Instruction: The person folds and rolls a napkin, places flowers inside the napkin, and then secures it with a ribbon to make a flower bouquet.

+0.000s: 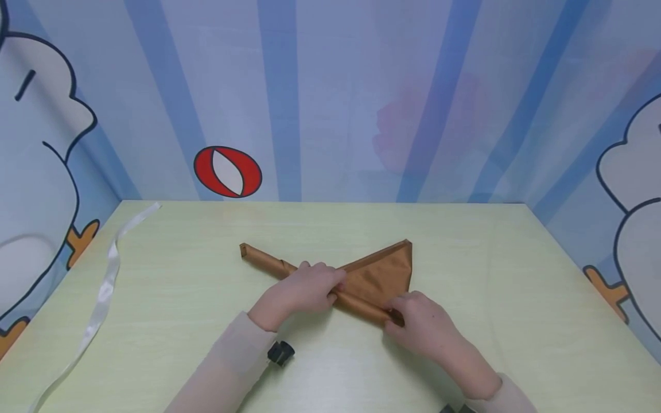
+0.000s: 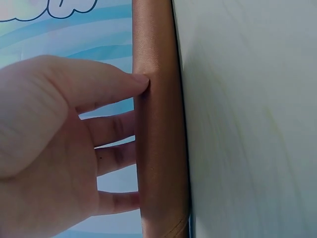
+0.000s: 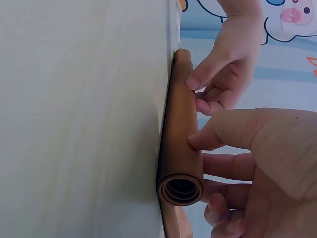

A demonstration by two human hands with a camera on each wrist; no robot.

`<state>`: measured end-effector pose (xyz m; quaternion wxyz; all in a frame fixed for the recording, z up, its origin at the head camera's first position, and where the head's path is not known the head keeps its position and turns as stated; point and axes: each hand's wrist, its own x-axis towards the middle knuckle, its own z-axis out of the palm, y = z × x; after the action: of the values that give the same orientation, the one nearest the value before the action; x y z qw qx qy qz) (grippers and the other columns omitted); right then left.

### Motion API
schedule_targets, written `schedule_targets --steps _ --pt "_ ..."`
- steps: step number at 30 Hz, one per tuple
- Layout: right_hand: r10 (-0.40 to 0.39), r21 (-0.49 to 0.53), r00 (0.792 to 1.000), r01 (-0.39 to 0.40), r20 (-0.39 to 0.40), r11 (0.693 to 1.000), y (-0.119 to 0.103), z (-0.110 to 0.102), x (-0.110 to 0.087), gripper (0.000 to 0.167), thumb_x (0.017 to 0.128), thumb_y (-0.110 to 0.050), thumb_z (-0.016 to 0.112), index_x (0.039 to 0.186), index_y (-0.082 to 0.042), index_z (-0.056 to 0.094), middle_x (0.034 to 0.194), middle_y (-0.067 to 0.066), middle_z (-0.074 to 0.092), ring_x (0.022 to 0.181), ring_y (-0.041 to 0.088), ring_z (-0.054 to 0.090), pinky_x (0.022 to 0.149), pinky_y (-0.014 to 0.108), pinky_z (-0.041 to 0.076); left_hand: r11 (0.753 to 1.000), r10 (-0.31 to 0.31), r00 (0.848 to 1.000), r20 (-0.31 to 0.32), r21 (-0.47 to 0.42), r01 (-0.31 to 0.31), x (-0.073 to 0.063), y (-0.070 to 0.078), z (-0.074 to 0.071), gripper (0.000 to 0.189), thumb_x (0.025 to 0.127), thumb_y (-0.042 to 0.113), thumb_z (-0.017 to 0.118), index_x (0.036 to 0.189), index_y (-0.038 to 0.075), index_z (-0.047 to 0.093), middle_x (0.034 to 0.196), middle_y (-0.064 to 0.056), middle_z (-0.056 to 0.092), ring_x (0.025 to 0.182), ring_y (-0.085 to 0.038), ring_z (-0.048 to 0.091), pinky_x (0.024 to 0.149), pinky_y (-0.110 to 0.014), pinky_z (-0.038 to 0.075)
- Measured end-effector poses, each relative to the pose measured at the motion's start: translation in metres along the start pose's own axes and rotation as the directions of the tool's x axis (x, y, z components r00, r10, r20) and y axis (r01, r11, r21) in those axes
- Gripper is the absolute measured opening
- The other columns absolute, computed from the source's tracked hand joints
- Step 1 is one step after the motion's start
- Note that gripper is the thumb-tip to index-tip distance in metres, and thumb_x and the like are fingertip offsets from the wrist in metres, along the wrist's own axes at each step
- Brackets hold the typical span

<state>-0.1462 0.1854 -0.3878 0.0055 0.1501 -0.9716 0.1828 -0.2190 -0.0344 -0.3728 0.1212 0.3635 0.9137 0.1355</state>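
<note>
Together my left hand (image 1: 304, 288) and right hand (image 1: 424, 326) gripped the brown cloth (image 1: 379, 276) | left at mid-roll, right by the nearer end | cloth lay partly rolled on the table (image 1: 490, 269), right of a white ribbon (image 1: 105, 291).

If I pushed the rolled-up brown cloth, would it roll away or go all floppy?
The brown cloth probably wouldn't roll far, because its flat flap sticks out to one side. It might squash easily, since its rolled end looks hollow. It may be slightly slippery too, as it has a soft shine.
</note>
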Motion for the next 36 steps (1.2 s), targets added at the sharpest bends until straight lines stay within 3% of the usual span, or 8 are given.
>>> schedule_targets --steps 12,22,36 --pt "0.012 -0.028 1.000 -0.012 0.020 1.000 0.0028 0.0006 0.0007 0.025 0.080 -0.015 0.069 0.103 -0.007 0.072 0.089 0.000 0.063 0.081 0.014 0.056 0.071 0.035 0.049 0.997 -0.005 1.000 -0.014 0.078 0.006 -0.0008 0.0017 -0.0012 0.026 0.084 0.001 0.064 0.106 0.014 0.071 0.105 0.000 0.063 0.102 -0.022 0.052 0.085 -0.042 0.036" --pt "0.012 0.006 1.000 -0.012 -0.002 1.000 0.0015 0.0019 0.0021 0.023 0.078 -0.012 0.072 0.101 -0.009 0.070 0.093 -0.002 0.063 0.087 0.015 0.058 0.079 0.038 0.050 0.994 0.011 0.999 -0.031 0.106 -0.007 0.0011 -0.0004 0.0017 0.032 0.081 -0.004 0.062 0.104 0.015 0.072 0.098 0.003 0.058 0.093 -0.019 0.049 0.079 -0.036 0.033" --pt "-0.011 0.015 1.000 0.010 0.001 1.000 0.0005 0.0008 0.0013 0.026 0.071 -0.007 0.081 0.093 -0.012 0.069 0.091 -0.003 0.063 0.087 0.015 0.058 0.080 0.038 0.050 0.988 0.030 0.999 -0.041 0.151 -0.023 0.0026 0.0009 0.0046 0.032 0.079 -0.003 0.067 0.103 0.016 0.070 0.103 0.003 0.064 0.099 -0.021 0.055 0.090 -0.049 0.037"
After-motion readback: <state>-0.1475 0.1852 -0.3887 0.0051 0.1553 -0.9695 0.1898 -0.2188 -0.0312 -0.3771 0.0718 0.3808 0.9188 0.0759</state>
